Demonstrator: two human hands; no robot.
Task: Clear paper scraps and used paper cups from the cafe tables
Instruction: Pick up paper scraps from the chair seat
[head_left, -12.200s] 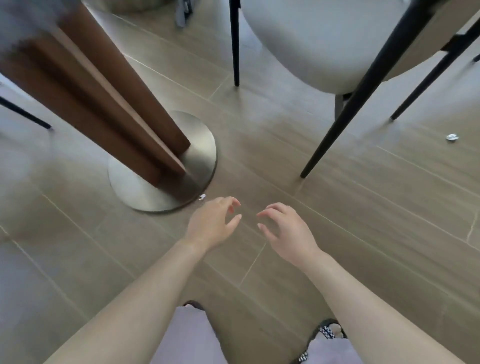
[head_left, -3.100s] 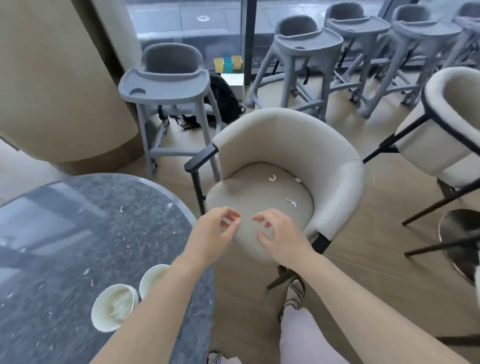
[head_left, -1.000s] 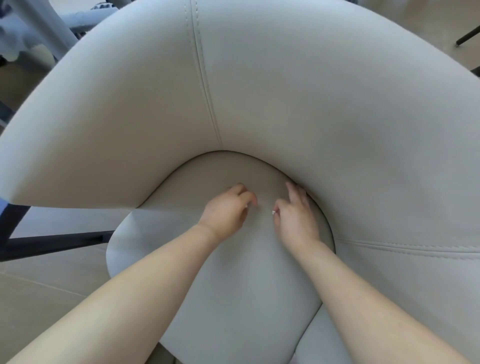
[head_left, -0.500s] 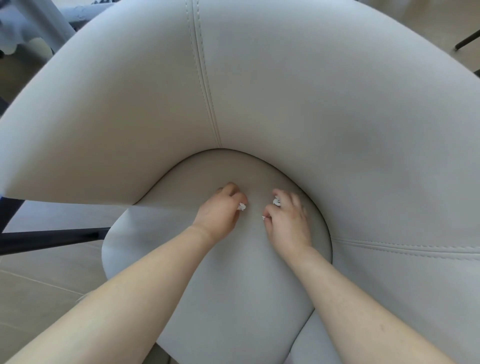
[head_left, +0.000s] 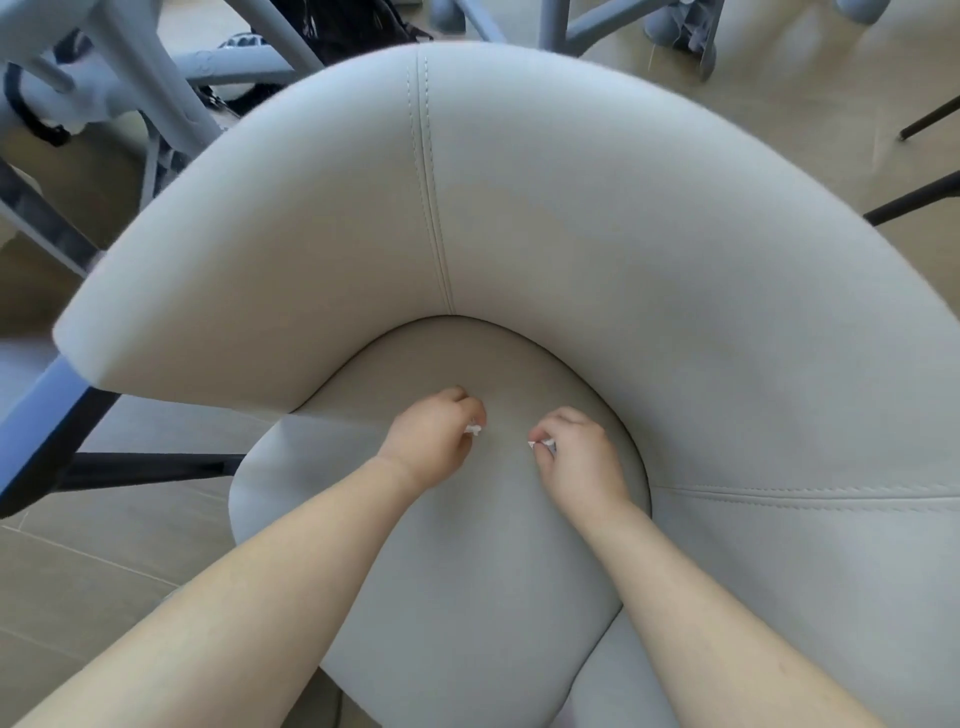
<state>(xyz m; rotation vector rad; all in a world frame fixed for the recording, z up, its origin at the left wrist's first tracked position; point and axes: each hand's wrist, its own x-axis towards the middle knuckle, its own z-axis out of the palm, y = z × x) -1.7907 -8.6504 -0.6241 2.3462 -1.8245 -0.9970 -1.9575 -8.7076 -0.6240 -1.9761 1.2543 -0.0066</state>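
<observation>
Head camera showed our left hand (head_left: 434, 447) pinching a white paper scrap (head_left: 474, 428) in curled fingers (head_left: 467, 408), and our right hand (head_left: 584, 462) pinching a second scrap (head_left: 542, 443). We held both low over the pale chair seat (head_left: 467, 561), near its curved backrest (head_left: 571, 208).

the chair (head_left: 571, 208) is plain pale grey-beige with dark piping round its seat. the left scrap (head_left: 472, 429) and right scrap (head_left: 543, 443) are white. the floor (head_left: 104, 571) is tan, faintly wood-grained; the frame bar (head_left: 145, 462) is black.
</observation>
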